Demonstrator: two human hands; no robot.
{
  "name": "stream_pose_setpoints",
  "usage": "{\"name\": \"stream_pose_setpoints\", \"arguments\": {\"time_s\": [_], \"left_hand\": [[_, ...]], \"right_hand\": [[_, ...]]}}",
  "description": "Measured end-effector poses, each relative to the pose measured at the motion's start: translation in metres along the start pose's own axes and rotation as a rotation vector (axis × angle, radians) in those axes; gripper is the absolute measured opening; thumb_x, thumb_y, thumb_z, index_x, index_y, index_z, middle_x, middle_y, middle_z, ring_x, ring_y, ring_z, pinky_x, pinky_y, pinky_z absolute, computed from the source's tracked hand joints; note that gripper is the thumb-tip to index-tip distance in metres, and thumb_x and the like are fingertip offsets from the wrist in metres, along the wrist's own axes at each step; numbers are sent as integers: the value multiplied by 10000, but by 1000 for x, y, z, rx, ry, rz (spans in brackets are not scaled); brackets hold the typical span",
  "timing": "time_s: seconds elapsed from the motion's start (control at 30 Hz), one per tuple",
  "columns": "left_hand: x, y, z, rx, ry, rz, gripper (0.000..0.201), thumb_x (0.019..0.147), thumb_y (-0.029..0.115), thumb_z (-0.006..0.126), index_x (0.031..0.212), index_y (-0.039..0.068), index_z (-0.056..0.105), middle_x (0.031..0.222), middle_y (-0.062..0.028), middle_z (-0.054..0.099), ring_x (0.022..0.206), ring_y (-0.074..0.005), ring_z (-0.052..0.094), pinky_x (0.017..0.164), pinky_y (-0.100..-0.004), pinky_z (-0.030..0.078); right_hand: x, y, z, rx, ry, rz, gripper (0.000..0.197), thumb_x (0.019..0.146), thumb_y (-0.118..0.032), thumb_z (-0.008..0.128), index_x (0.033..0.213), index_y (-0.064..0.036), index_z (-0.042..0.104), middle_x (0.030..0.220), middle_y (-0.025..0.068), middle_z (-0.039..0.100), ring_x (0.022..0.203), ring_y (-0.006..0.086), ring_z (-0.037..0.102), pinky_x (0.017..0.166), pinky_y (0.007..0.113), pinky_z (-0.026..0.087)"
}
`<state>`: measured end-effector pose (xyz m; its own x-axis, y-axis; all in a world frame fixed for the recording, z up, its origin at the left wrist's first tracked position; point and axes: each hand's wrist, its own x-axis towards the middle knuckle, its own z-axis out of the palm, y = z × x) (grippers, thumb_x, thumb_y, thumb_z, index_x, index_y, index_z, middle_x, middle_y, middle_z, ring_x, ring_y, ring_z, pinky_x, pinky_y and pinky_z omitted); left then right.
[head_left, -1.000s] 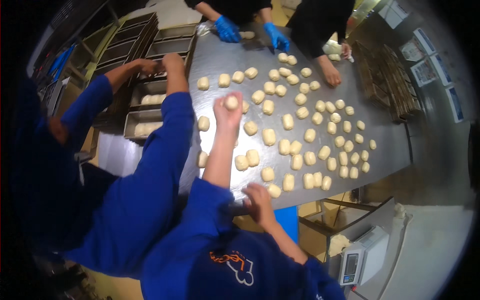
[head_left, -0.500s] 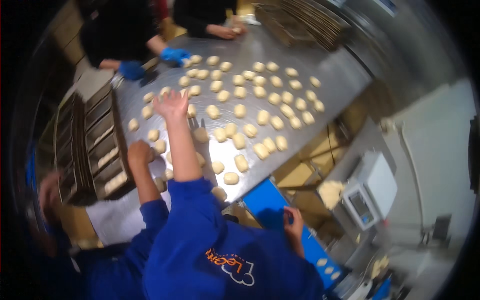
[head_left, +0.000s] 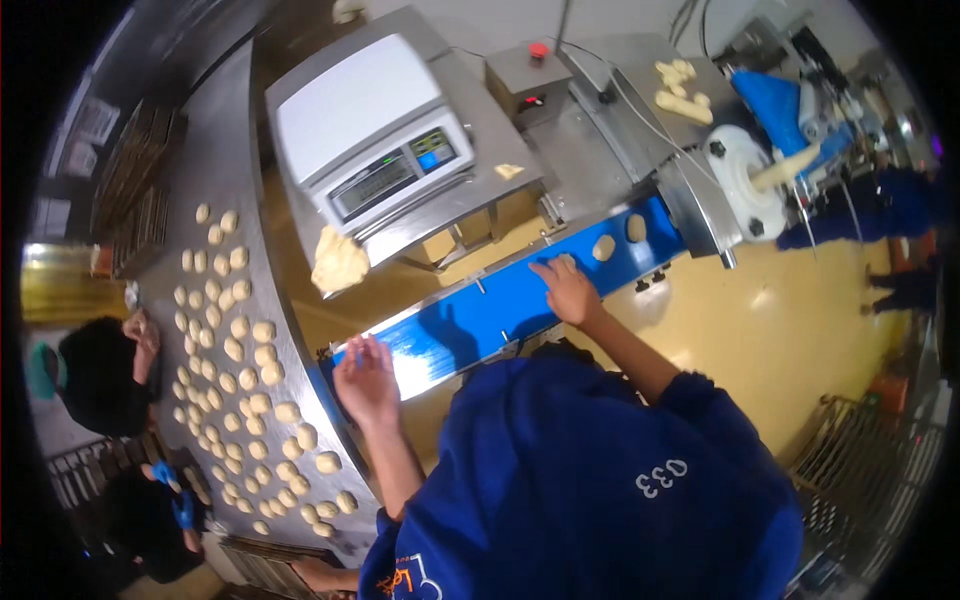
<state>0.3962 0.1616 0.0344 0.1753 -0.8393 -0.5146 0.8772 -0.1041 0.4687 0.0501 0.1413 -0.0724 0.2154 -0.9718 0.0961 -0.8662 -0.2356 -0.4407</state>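
My right hand (head_left: 572, 292) reaches over the blue conveyor belt (head_left: 480, 325), fingers stretched out. Its fingertips are at a small dough piece (head_left: 567, 261); whether they touch it, I cannot tell. Farther up the belt lie two more dough pieces, a pale one (head_left: 603, 248) and one in shadow (head_left: 636, 228). Over the belt's left end, beside the table edge, my left hand (head_left: 367, 385) is raised with its fingers apart and nothing visible in it.
Many dough pieces (head_left: 240, 327) lie on the steel table (head_left: 215, 120) at left. Behind the belt stand a white scale (head_left: 365, 110) and a dough lump (head_left: 340, 262). A machine (head_left: 748, 185) is at the right. Co-workers (head_left: 105, 375) stand across the table; another person's forearm (head_left: 325, 575) shows below.
My view has swung right, from the table to the belt. My left hand has gone from above the dough pieces to the belt's end; my right hand now reaches along the belt.
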Motion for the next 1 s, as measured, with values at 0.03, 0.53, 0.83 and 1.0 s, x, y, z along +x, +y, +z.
{"name": "stream_pose_setpoints", "arguments": {"time_s": [0.03, 0.53, 0.83, 1.0], "left_hand": [[-6, -24, 18, 59, 14, -41, 205, 818, 158, 534, 996, 56, 534, 996, -24, 562, 980, -181, 521, 895, -357, 409], [70, -353, 105, 2067, -819, 599, 519, 728, 247, 687, 1149, 47, 461, 1055, -179, 512, 965, -327, 537, 810, -415, 456], [107, -345, 82, 2183, -867, 358, 341, 747, 182, 622, 1022, 46, 472, 960, -167, 529, 843, -332, 561, 727, -427, 492], [114, -330, 91, 1017, -300, -583, 230, 842, 205, 506, 994, 39, 455, 805, -108, 552, 714, -211, 566, 581, -338, 498]], "right_hand": [[0, 15, -2, -119, 82, -144, 323, 799, -137, 504, 1118, -171, 543, 1127, 87, 528, 985, 278, 540, 803, 429, 445], [-19, 167, -46, 794, 335, 682, 309, 797, -251, 622, 1006, -40, 537, 904, 114, 583, 827, 234, 583, 720, 350, 477], [8, 158, -13, 141, 179, 692, 492, 631, -260, 725, 1027, -77, 497, 1019, 151, 501, 956, 356, 515, 736, 414, 501], [-31, 176, -18, 1201, 260, 818, 414, 710, -203, 708, 1048, -86, 501, 945, 105, 536, 850, 249, 569, 644, 354, 510]]}}
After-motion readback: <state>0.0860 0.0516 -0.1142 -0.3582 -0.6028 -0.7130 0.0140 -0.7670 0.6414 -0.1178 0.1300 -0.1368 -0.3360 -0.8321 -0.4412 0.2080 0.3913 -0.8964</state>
